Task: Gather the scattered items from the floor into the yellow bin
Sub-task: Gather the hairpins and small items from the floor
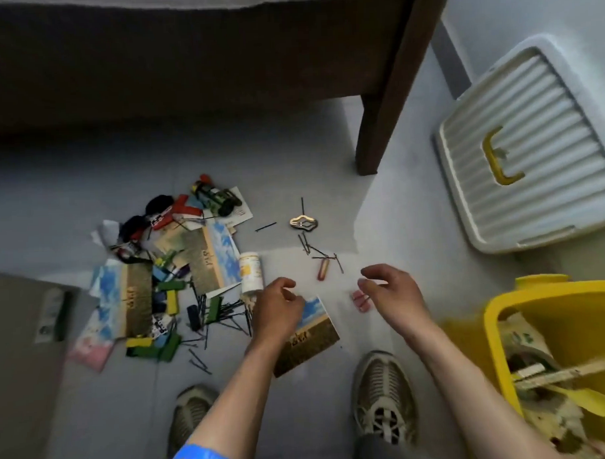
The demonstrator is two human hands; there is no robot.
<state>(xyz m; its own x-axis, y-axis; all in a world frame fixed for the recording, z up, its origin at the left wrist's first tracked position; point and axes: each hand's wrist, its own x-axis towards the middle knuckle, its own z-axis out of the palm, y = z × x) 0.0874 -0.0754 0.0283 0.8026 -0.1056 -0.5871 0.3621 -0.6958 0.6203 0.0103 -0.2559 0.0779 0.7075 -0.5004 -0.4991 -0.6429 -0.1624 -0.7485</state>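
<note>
Left grip [278, 304], centre of frame, fingers curled over the top edge of a picture card [310, 339] lying on the floor [326, 159]; whether it has truly pinched the card I cannot tell. Right grip [389, 288] hovers just right of it, released, fingers loosely bent, holding nothing, above a small pink clip [360, 301].

Yellow bin [496, 312] sits at lower right, open-topped, already carrying some items. White lid [528, 152] lies apart at upper right.

Main clutter heap [165, 278] spreads left of centre: cards, coloured blocks, black hairpins. White bottle [250, 272] on its side just above my left grip. Loose hairpins [321, 254], a red clip [322, 269] and a gold clip [303, 223] scattered above the hands.

Step in hand, as I judge it: lift the card, carry it right to the bin.

How to do it well:
- Slide a fingertip under the card edge; flat card on smooth floor will resist a straight pinch.
- Take the pink clip with the right grip on the same trip.
- Sweep hairpins into a bundle before lifting; singles slip.
- Drop low inside the bin so light cards do not flutter out.
</note>
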